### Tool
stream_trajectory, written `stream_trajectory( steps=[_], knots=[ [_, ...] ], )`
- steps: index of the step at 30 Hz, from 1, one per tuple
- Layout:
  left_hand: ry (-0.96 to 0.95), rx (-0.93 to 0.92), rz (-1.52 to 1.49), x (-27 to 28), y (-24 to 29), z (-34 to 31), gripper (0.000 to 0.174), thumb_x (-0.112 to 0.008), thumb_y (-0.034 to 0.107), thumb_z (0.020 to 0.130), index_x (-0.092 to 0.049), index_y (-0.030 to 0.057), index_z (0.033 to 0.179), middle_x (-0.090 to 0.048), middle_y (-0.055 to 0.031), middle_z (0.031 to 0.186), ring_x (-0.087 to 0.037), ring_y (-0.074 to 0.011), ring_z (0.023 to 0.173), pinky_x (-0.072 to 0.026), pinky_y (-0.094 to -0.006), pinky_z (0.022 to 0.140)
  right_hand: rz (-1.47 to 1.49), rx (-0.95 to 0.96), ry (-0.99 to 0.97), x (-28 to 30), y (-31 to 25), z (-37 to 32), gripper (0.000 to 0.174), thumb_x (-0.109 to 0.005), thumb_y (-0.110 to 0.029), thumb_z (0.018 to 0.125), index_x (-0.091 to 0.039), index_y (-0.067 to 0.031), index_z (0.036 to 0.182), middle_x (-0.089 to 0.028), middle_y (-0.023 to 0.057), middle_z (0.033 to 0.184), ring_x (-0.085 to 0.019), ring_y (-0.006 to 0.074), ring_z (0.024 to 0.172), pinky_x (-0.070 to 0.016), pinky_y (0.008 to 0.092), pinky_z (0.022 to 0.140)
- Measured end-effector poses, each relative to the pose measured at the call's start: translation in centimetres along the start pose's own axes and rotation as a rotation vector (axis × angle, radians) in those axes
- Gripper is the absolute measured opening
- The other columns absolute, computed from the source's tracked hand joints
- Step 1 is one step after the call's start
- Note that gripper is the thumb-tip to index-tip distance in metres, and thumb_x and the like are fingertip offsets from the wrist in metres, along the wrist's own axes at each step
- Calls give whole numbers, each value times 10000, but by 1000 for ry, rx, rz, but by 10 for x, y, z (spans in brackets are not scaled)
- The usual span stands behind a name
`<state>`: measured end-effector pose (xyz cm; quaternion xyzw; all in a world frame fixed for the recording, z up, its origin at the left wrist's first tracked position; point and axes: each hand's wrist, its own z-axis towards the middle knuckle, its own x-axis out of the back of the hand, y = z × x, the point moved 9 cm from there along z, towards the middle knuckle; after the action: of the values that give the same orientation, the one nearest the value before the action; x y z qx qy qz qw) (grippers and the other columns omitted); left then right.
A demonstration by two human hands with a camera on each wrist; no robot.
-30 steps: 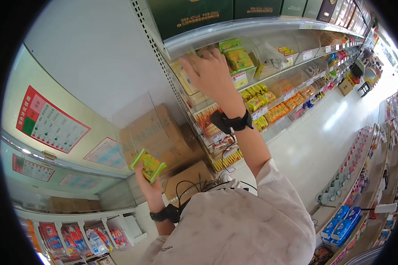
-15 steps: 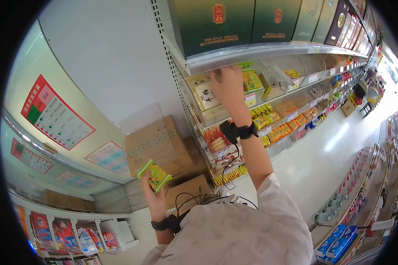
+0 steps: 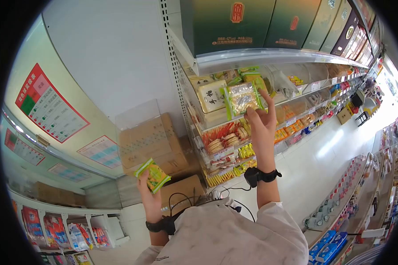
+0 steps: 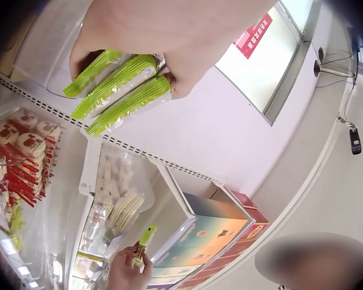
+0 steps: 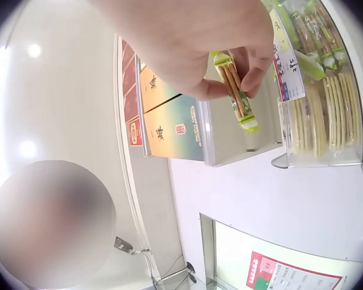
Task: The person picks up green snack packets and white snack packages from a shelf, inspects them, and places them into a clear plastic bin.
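My right hand (image 3: 263, 132) pinches a snack packet (image 3: 242, 98) with green ends and a clear middle, held up before the shelf bin. Edge-on in the right wrist view, the same packet (image 5: 237, 96) shows thin brown crackers inside, between thumb and fingers. Lower left, my left hand (image 3: 150, 198) grips green-and-yellow cracker packets (image 3: 158, 177). Three green crimped packet ends (image 4: 124, 90) stick out of that hand in the left wrist view. More green packets (image 3: 250, 76) lie in the bin behind the right hand, next to cream-coloured packs (image 3: 211, 97) with dark lettering.
Large green boxes (image 3: 234, 26) stand on the shelf above, its edge (image 3: 261, 59) overhanging the bin. Lower tiers hold red-and-cream snacks (image 3: 225, 137) and price tags. Cardboard boxes (image 3: 150, 141) sit at left, and blue packs (image 3: 327, 247) at lower right.
My right hand has come out of the bin, back and to the right, with a packet between its fingers. The left hand keeps its packets at about the same place.
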<state>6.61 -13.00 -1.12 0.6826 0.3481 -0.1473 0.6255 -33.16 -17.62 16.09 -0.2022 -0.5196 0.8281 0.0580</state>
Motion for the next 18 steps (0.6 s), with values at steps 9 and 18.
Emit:
stream_trajectory(
  steps=[9,18],
  knots=[
    [-35,24,52,-17,-3,-3,341,-680,181,968,-572,47,1263,-650,-66,1183,-655,-177,1074,-544,-347,919,-213,567,-156,-29,-32,-60,388,-674,132,789,-696,-47,1132,-570,161,1271,-568,316,1245,-513,412,993],
    [-63,80,109,-30,-9,-21,368,-633,162,980,-547,29,1312,-649,-102,1244,-659,-223,1138,-536,-380,972,-119,434,-329,-65,7,-82,327,-667,129,759,-737,-60,1016,-527,134,1188,-572,296,1147,-497,416,988]
  ],
)
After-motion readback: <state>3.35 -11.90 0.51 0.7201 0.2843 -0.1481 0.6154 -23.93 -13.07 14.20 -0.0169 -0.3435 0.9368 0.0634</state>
